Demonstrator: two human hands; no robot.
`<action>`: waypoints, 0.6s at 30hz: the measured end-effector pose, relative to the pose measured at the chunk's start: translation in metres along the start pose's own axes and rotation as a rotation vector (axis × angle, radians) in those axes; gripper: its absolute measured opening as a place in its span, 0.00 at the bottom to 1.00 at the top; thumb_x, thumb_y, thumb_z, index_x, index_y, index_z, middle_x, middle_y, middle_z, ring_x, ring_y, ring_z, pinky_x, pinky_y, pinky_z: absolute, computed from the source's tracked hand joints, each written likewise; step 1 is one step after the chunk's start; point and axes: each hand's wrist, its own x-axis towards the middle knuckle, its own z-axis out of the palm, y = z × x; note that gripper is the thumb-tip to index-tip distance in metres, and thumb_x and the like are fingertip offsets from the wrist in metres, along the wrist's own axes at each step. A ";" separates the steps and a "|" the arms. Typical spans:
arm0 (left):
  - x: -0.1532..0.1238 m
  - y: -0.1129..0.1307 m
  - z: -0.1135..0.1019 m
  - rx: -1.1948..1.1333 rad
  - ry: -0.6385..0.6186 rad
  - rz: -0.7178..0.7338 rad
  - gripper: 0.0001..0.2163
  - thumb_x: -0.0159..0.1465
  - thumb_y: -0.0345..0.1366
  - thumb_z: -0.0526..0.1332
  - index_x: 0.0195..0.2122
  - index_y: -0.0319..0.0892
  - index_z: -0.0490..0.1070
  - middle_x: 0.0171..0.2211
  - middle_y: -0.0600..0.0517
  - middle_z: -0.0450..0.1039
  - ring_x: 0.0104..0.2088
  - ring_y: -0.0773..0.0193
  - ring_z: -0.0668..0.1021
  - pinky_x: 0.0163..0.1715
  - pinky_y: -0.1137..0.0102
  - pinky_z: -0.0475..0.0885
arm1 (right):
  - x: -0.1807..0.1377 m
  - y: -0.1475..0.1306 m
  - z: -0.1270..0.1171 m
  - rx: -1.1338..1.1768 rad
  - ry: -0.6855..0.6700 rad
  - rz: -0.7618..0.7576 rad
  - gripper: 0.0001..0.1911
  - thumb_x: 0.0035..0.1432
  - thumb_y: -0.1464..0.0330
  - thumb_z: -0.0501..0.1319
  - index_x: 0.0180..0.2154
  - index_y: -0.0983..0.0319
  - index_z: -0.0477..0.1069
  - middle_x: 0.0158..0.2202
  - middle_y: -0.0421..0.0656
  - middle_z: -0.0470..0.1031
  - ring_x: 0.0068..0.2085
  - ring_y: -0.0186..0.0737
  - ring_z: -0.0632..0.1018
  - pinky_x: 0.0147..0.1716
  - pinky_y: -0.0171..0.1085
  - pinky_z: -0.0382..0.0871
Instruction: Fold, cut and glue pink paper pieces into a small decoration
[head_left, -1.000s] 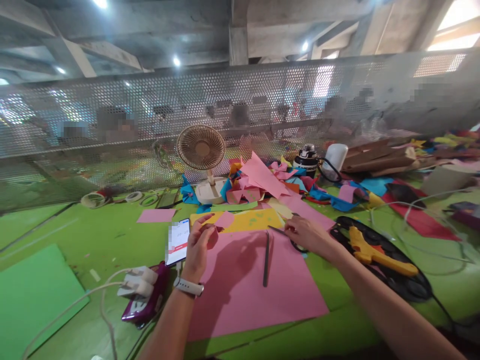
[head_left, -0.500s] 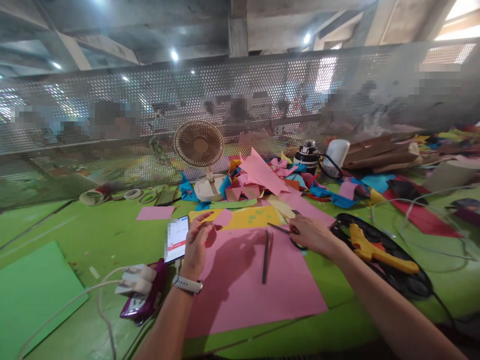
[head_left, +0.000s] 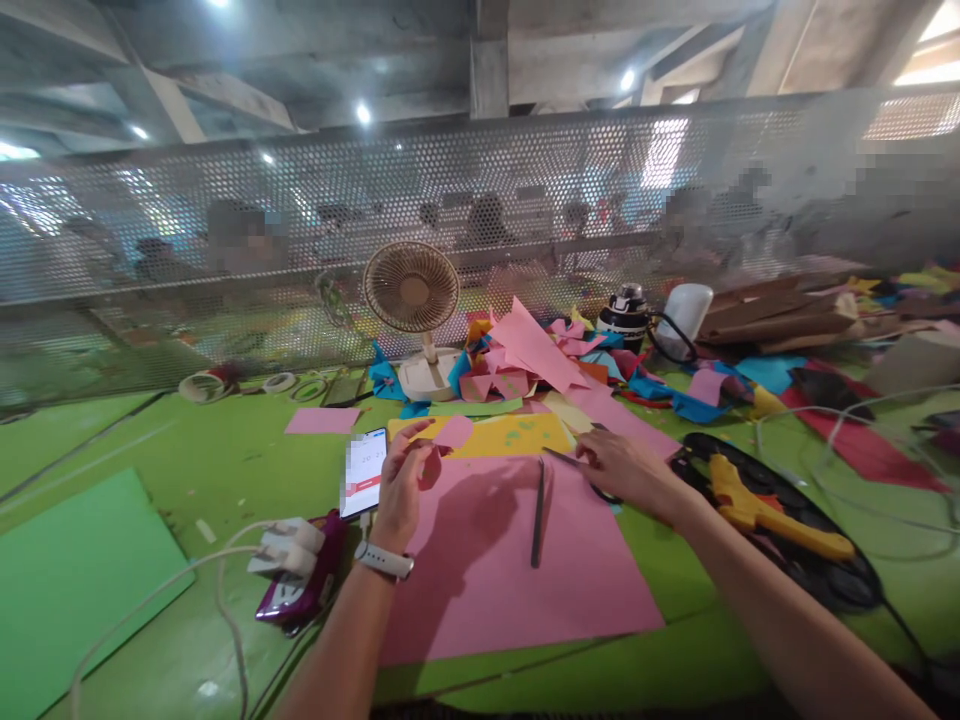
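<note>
My left hand [head_left: 400, 485], with a white watch on its wrist, pinches a small pink paper piece [head_left: 452, 431] above the far left corner of a large pink sheet [head_left: 510, 570]. My right hand [head_left: 628, 471] rests on scissors [head_left: 581, 466] at the sheet's far right corner, fingers curled round the dark handles. A thin dark strip [head_left: 538, 498] lies on the pink sheet between the hands. A yellow sheet [head_left: 502, 436] lies just beyond.
A phone [head_left: 363, 472] lies left of my left hand, near a purple pouch [head_left: 298, 588] with white chargers. A small fan [head_left: 417, 305] and a heap of coloured scraps [head_left: 555, 365] stand behind. A yellow glue gun [head_left: 765, 500] lies on a black tray right. Green board [head_left: 75, 575] left.
Both hands hold nearly the same poses. The view has shifted slightly, so everything sits a little further right in the picture.
</note>
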 end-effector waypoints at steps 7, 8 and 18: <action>-0.002 0.003 0.002 0.024 -0.020 -0.020 0.15 0.57 0.37 0.58 0.45 0.42 0.67 0.28 0.54 0.73 0.33 0.64 0.77 0.31 0.73 0.65 | -0.005 -0.026 0.022 0.092 -0.056 -0.217 0.30 0.52 0.71 0.53 0.58 0.57 0.57 0.44 0.46 0.73 0.40 0.42 0.74 0.38 0.37 0.63; -0.003 0.003 0.002 0.029 -0.031 -0.028 0.15 0.57 0.37 0.58 0.46 0.42 0.66 0.29 0.53 0.73 0.33 0.64 0.77 0.31 0.73 0.65 | -0.005 -0.026 0.023 0.110 -0.065 -0.182 0.33 0.52 0.70 0.53 0.61 0.58 0.52 0.41 0.45 0.74 0.39 0.42 0.74 0.37 0.37 0.63; -0.003 0.004 0.004 0.034 -0.029 -0.079 0.19 0.55 0.39 0.60 0.48 0.41 0.65 0.27 0.53 0.74 0.34 0.61 0.77 0.28 0.73 0.65 | 0.010 0.002 0.009 0.497 0.509 0.223 0.41 0.57 0.64 0.51 0.63 0.69 0.28 0.33 0.44 0.74 0.28 0.38 0.73 0.29 0.35 0.65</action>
